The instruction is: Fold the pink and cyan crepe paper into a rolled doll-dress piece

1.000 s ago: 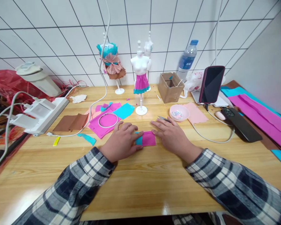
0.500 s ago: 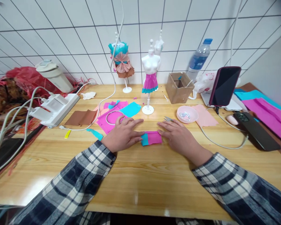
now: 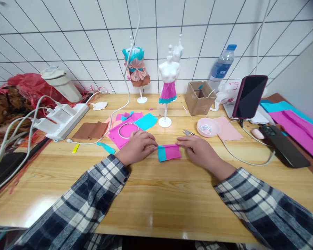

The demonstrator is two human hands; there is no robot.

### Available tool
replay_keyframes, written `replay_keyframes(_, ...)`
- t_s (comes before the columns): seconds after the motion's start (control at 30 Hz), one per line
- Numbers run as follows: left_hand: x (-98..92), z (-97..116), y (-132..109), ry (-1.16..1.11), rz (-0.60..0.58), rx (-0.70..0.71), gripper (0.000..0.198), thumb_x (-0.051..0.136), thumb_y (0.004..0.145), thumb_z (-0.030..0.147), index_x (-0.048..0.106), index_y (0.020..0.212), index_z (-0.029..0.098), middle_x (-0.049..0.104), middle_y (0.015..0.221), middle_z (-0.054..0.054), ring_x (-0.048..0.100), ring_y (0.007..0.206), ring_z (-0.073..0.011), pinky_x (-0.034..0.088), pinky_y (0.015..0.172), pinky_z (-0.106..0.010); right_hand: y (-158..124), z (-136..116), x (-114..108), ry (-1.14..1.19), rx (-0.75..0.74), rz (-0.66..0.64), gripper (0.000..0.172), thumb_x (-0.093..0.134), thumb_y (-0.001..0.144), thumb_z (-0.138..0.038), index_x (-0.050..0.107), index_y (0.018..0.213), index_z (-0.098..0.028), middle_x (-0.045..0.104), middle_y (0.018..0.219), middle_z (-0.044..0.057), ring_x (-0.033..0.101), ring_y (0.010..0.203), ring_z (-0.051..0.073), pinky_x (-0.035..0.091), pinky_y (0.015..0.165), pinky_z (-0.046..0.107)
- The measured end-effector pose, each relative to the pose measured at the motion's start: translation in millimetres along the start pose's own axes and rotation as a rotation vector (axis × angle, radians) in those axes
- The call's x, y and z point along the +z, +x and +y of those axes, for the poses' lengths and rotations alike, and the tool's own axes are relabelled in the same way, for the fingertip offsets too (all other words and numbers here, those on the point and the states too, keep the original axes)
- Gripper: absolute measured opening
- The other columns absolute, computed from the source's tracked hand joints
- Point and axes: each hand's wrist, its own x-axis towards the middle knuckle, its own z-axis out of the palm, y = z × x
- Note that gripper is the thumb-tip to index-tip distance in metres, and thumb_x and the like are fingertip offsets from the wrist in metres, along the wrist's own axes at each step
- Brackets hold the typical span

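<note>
A small piece of pink and blue crepe paper [image 3: 170, 153] lies on the table between my hands, blue at its left end, with a narrow fold along its far edge. My left hand [image 3: 141, 146] is closed, thumb and fingers pinching at the far left corner. At the far right corner, my right hand [image 3: 198, 149] has its thumb and fingers drawn together on the folded edge. Small scissors [image 3: 188, 132] lie just beyond my right fingers. Past the paper stands a white mannequin [image 3: 169, 71] wearing a pink skirt [image 3: 168, 91] with a blue hem.
Left of my left hand lie pink paper [image 3: 117, 137], a white ring [image 3: 128, 130] and brown paper [image 3: 91, 130]. A pink dish [image 3: 208, 127], cardboard box [image 3: 200, 100] and phones [image 3: 284, 146] are on the right. A power strip [image 3: 65, 121] and cables occupy the left.
The fingers of both hands have drawn together from a more spread pose, now pinching the paper's far corners. The far edge looks more tightly folded. The view has shifted slightly.
</note>
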Motion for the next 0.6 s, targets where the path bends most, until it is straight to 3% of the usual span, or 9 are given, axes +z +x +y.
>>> replay_keyframes(0.13, 1.1, 4.7, 3.5, 0.008, 0.021, -0.024, 0.024, 0.048, 0.096, 0.035, 0.070, 0.099, 0.025, 0.068, 0.107, -0.004, 0.055, 0.105, -0.0217, 0.028, 0.098, -0.043, 3.0, -3.4, 0.3, 0.055, 0.103, 0.106, 0.046, 0.048, 0.077, -0.006, 0.071, 0.114, -0.022, 0.072, 0.115, 0.003, 0.066, 0.108, 0.021, 0.050, 0.097, 0.040)
replay_keyframes(0.3, 2.2, 15.9, 6.9, 0.018, 0.072, -0.058, 0.030, 0.053, 0.092, 0.046, 0.066, 0.107, 0.024, 0.069, 0.105, -0.005, 0.056, 0.105, -0.0236, 0.027, 0.099, -0.045, 4.6, -11.6, 1.9, -0.008, 0.121, 0.059, 0.030, 0.056, 0.086, -0.019, 0.072, 0.110, -0.026, 0.076, 0.103, 0.002, 0.068, 0.095, 0.022, 0.050, 0.085, 0.039)
replay_keyframes(0.47, 4.3, 19.4, 6.9, 0.041, 0.133, -0.157, 0.028, 0.058, 0.087, 0.047, 0.064, 0.091, 0.020, 0.069, 0.091, -0.004, 0.058, 0.091, -0.0225, 0.029, 0.096, -0.046, 5.9, -13.0, 0.4, -0.084, 0.072, 0.102, 0.027, 0.060, 0.089, -0.029, 0.070, 0.114, -0.024, 0.072, 0.111, 0.005, 0.062, 0.105, 0.024, 0.046, 0.090, 0.040)
replay_keyframes(0.6, 8.8, 17.6, 10.5, 0.016, 0.118, -0.114, 0.039, 0.060, 0.085, 0.052, 0.064, 0.110, 0.022, 0.068, 0.107, -0.007, 0.056, 0.102, -0.0253, 0.033, 0.093, -0.043, 10.3, -11.2, -1.4, -0.172, 0.082, 0.037, 0.026, 0.060, 0.090, -0.031, 0.071, 0.113, -0.024, 0.073, 0.109, 0.006, 0.061, 0.101, 0.025, 0.042, 0.088, 0.041)
